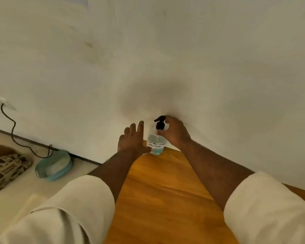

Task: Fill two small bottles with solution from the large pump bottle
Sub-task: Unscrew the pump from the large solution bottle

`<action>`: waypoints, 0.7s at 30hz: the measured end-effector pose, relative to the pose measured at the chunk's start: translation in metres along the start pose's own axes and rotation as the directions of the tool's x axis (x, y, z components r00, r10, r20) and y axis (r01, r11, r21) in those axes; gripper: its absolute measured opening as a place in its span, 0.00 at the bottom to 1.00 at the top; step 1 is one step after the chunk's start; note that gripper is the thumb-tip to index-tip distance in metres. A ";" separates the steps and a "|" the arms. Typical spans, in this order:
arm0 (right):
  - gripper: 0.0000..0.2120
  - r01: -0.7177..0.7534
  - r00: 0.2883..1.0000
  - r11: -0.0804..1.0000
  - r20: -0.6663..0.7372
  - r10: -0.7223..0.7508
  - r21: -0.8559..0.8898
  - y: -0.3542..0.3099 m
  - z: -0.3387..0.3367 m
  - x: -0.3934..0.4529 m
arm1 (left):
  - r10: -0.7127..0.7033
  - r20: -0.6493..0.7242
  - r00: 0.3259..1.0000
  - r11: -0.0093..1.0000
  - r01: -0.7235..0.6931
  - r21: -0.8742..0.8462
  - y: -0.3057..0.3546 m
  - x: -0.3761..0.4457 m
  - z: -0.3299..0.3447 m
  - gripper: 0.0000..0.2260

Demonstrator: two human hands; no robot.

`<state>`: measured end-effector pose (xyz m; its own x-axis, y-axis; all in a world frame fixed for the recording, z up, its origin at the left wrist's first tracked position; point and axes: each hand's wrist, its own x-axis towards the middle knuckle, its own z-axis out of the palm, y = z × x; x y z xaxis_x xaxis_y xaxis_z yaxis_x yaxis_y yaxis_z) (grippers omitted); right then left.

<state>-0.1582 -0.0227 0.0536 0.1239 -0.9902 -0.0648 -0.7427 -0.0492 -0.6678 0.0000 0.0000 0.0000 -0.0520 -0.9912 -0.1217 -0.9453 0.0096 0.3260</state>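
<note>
The large pump bottle stands at the far end of the wooden table, against the white wall. It is clear, holds pale blue liquid in its lower part and carries a white handwritten label. Its pump head is black. My right hand is closed around the bottle's neck and pump collar. To the bottle's left, my left hand has its fingers spread, and its thumb touches the bottle's lower side. No small bottles are in view.
The white wall rises directly behind the table. On the pale floor to the left lie a teal oval container, a patterned bag and a dark cable running from a wall socket.
</note>
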 end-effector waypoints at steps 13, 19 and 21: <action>0.17 0.096 0.994 0.995 -0.056 -0.096 0.000 0.029 0.021 0.018 | -0.061 -0.075 0.995 0.765 -0.001 -0.644 0.023 0.014 0.056 0.45; 0.17 0.144 0.989 0.989 0.049 -0.142 -0.032 0.041 -0.007 -0.048 | -0.076 -0.125 0.989 0.723 -0.032 -0.690 0.052 -0.042 0.054 0.41; 0.16 0.151 0.988 0.989 0.042 -0.151 0.001 0.042 -0.029 -0.092 | -0.022 -0.134 0.991 0.691 -0.082 -0.718 0.070 -0.079 0.052 0.40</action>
<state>-0.2204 0.0623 0.0531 0.2623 -0.9650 0.0054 -0.7146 -0.1980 -0.6709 -0.0788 0.0860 -0.0159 0.0121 -0.9999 -0.0022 -0.4183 -0.0071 0.9083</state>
